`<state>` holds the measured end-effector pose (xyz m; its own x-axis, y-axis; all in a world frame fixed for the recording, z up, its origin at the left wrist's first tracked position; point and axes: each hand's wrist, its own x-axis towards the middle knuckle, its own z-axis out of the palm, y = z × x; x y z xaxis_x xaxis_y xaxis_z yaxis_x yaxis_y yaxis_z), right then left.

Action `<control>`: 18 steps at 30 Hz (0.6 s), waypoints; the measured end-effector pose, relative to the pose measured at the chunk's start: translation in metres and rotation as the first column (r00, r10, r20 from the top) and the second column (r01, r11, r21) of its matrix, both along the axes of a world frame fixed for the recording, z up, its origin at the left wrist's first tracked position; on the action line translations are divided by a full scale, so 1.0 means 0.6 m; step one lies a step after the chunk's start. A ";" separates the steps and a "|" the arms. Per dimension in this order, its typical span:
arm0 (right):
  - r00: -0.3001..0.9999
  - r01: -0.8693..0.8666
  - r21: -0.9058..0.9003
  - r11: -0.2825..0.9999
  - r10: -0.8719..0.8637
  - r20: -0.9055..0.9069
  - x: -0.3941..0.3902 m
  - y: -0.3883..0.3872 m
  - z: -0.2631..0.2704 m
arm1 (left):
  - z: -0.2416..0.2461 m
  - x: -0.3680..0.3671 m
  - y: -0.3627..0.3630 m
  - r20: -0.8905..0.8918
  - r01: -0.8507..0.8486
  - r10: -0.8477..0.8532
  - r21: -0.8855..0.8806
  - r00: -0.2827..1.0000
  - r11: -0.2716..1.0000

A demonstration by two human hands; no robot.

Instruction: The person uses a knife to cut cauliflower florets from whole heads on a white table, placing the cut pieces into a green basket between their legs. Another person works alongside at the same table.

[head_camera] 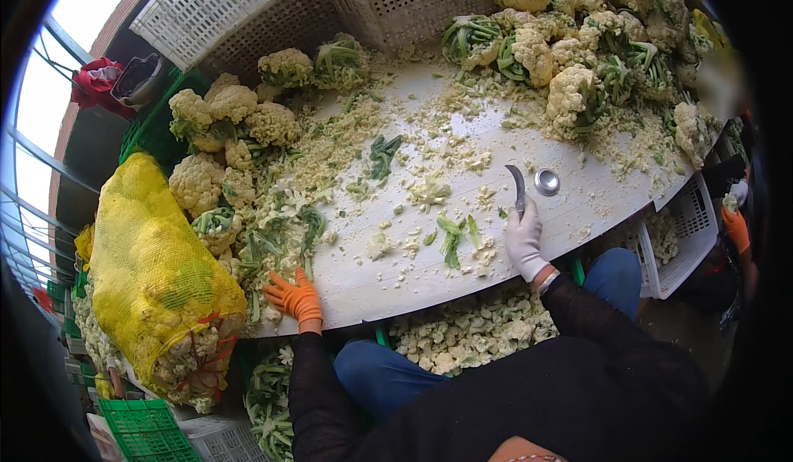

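Note:
My right hand [525,236], in a white glove, grips a small knife with a curved blade [516,180] that points away from me over the white tabletop [396,295]. Just beyond it to the right sits a round metal dish or lid [547,181]. My left hand [295,296], in an orange glove, rests with its fingers spread at the table's near left edge. Its fingertips touch the cauliflower scraps and leaves [272,245] there. Cut green leaves [451,239] and pale crumbs lie between my hands.
Cauliflower heads are heaped at the far right [573,100] and left [198,183]. A yellow mesh sack [155,264] of cauliflower stands left. White plastic crates [235,4] line the back. Below the table edge are cut florets [477,332]. A co-worker's orange-gloved hand [735,230] shows at right.

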<state>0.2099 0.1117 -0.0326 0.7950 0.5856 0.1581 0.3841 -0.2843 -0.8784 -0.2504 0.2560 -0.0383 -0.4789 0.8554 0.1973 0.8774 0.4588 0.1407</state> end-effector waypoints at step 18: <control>0.716 0.234 -0.427 0.874 0.142 0.683 0.136 0.234 0.054 | 0.071 0.364 -0.054 0.118 0.989 -0.984 -0.056 -0.133 -0.141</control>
<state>0.2913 0.2524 0.0000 0.6021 0.6983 0.3872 0.7864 -0.6024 -0.1366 -0.0320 0.2237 0.0043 0.9235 0.3725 0.0918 0.3465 -0.9126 0.2172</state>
